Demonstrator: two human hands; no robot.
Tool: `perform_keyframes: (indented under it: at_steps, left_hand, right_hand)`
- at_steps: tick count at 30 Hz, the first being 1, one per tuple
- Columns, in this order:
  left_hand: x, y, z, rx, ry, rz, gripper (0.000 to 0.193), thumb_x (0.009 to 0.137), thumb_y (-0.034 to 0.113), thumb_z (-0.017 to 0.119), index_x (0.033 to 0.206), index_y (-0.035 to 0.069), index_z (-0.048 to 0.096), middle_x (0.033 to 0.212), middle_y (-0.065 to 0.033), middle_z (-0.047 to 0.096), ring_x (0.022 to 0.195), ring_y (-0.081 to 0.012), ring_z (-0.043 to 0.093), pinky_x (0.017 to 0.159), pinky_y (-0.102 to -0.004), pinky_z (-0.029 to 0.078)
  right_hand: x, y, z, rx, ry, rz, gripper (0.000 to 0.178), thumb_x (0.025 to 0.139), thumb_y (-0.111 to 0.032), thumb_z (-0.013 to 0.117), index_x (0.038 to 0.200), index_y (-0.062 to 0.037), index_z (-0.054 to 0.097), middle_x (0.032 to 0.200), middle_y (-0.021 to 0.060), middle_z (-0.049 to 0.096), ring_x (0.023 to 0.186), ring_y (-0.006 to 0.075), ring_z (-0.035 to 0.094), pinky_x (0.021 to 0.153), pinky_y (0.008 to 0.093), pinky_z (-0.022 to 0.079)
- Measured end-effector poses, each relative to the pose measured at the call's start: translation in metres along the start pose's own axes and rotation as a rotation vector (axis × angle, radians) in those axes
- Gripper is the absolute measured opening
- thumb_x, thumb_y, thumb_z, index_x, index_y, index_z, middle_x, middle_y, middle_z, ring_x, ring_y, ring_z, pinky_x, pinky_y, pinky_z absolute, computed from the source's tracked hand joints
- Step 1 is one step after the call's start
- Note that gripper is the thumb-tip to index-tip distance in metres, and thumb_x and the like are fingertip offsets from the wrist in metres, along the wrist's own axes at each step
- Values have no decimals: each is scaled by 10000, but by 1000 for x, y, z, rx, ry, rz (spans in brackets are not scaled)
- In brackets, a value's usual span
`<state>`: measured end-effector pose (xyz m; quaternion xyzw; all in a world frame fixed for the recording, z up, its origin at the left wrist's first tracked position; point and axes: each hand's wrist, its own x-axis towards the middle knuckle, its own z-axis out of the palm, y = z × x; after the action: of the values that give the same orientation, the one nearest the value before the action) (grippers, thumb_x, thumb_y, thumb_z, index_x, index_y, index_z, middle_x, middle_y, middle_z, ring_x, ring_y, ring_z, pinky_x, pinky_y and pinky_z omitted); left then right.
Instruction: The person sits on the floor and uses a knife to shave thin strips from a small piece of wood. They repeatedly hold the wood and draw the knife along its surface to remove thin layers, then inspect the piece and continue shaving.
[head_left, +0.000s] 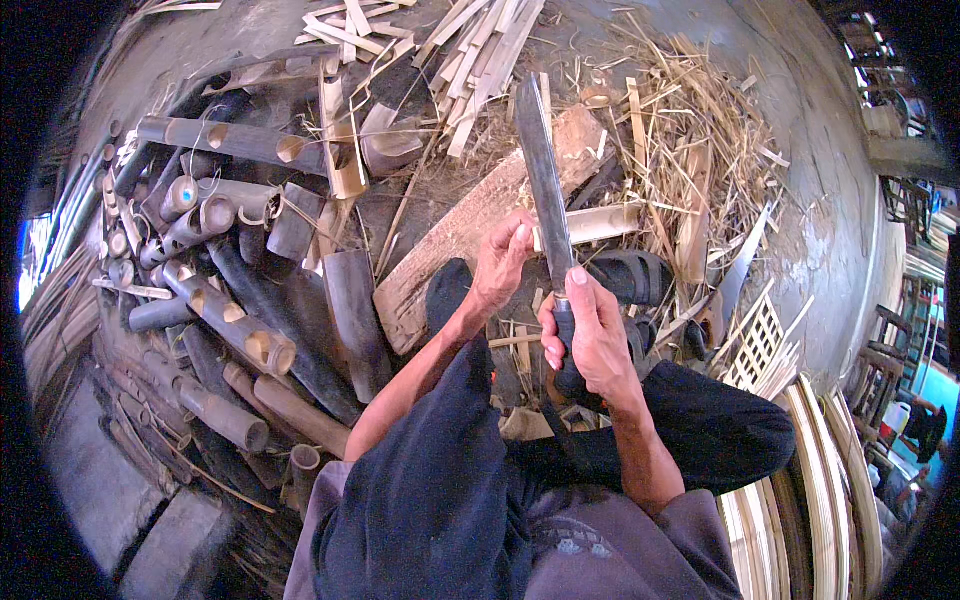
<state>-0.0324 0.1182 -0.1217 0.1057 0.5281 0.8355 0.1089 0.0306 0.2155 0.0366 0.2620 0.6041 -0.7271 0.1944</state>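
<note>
Seen from above, a seated person's right hand (597, 335) has its fingers wrapped around the dark handle of a long, straight, grey metal knife (546, 175), blade pointing away from the body. The left hand (501, 264) has its fingers closed on the left end of a short, pale split-bamboo piece (605, 222), which runs crosswise beneath the blade. Near the left hand lies a thick, rough, light-brown wooden block (465, 225). Dark, round bamboo tubes (235, 320) are heaped at left; straw-coloured shavings (740, 130) lie tangled at right.
</note>
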Motion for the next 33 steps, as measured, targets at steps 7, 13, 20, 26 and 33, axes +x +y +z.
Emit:
perform_keyframes:
  at_steps: [7, 13, 20, 26, 33]
  left_hand:
    - [-3, -1, 0, 29, 21, -45, 348, 991, 370, 458, 825, 68, 503, 746, 42, 412, 696, -67, 357, 605, -229, 297]
    - [-2, 5, 4, 62, 34, -55, 344, 987, 373, 468, 824, 71, 496, 733, 51, 394, 677, -64, 344, 596, -225, 289]
    - [-2, 3, 5, 45, 69, -87, 328, 981, 345, 483, 803, 70, 492, 725, 51, 377, 671, -66, 337, 590, -225, 286]
    - [-1, -1, 1, 96, 33, -7, 353, 977, 295, 479, 721, 53, 456, 707, 19, 385, 669, -97, 353, 597, -249, 302]
    - [-1, -6, 1, 106, 52, 5, 358, 980, 288, 469, 720, 42, 454, 698, 5, 384, 669, -103, 359, 594, -257, 308]
  right_hand:
    - [-3, 0, 0, 23, 4, 25, 488, 999, -482, 353, 834, -35, 457, 631, 38, 487, 451, 95, 462, 407, 246, 399]
    - [-3, 1, -4, -5, -17, 33, 437, 1006, -464, 342, 913, -55, 465, 649, 25, 500, 462, 86, 476, 403, 240, 404]
    - [-1, 7, -2, -52, -11, -5, 414, 1015, -439, 327, 993, -57, 485, 633, 6, 476, 474, 71, 475, 408, 231, 406]
    - [-7, -2, 1, -136, -15, 0, 521, 1017, -428, 329, 1427, -109, 365, 627, -16, 450, 491, 60, 448, 429, 215, 403]
    - [-6, 3, 2, -160, 21, -30, 539, 1010, -450, 343, 1391, -72, 392, 660, 6, 481, 477, 66, 452, 428, 222, 399]
